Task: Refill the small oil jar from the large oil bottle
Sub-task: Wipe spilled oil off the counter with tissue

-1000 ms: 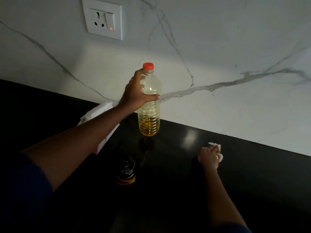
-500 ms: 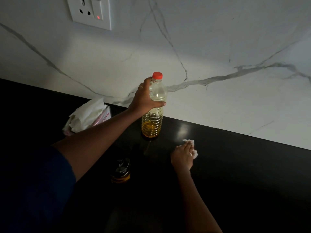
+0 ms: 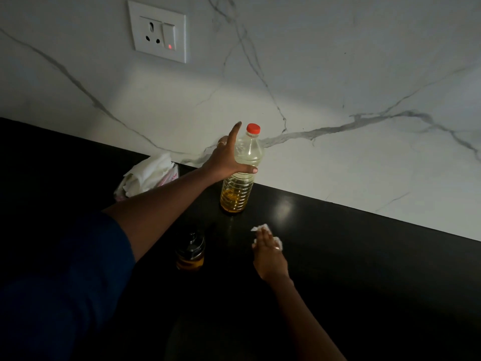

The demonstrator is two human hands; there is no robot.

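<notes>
The large clear oil bottle (image 3: 240, 188) with a red cap stands upright on the black counter near the wall, with a little yellow oil at its bottom. My left hand (image 3: 226, 160) is at its upper part; the thumb lies across the front and the index finger points up, fingers spread off the plastic. The small oil jar (image 3: 190, 252), dark-lidded with amber oil inside, stands nearer to me, below my left forearm. My right hand (image 3: 269, 254) presses a crumpled white tissue (image 3: 260, 227) onto the counter, right of the jar.
A pack of white tissues (image 3: 148, 175) lies at the back left against the marble wall. A wall socket (image 3: 157, 32) with a red light is above it. The black counter (image 3: 364, 269) stretches to the right.
The bottle has been set down near the wall, and my left hand has loosened from a full grip to spread fingers. My right hand with the tissue has slid left, toward the jar.
</notes>
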